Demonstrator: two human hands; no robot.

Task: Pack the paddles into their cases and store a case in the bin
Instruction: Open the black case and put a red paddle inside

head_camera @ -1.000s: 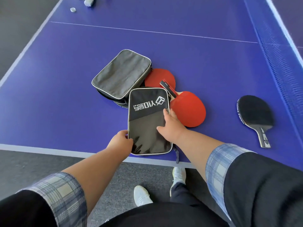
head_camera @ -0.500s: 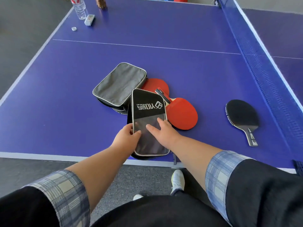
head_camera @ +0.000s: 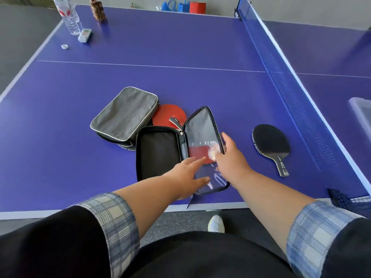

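A black paddle case (head_camera: 158, 153) lies unzipped and spread like a book near the table's front edge. Its right flap (head_camera: 201, 127) has a clear pocket, and red shows through it. My left hand (head_camera: 186, 177) rests flat on the flap's lower part, fingers apart. My right hand (head_camera: 229, 160) grips the flap's right edge. A shut grey case (head_camera: 124, 113) lies behind on the left. A red paddle (head_camera: 168, 115) peeks out between the cases. A black paddle (head_camera: 271, 141) lies alone to the right. A clear bin (head_camera: 361, 115) sits past the net at the right edge.
The blue net (head_camera: 291, 93) runs along the right side. At the far left corner stand a water bottle (head_camera: 70, 19), a small white box (head_camera: 84, 35), a bottle cap (head_camera: 64, 46) and a brown object (head_camera: 97, 11). Bags (head_camera: 180, 6) stand beyond the table's far end.
The black case was shut with its logo side up; now it is spread wide, the lid flipped to the right over a red paddle. Both hands moved onto the flap.
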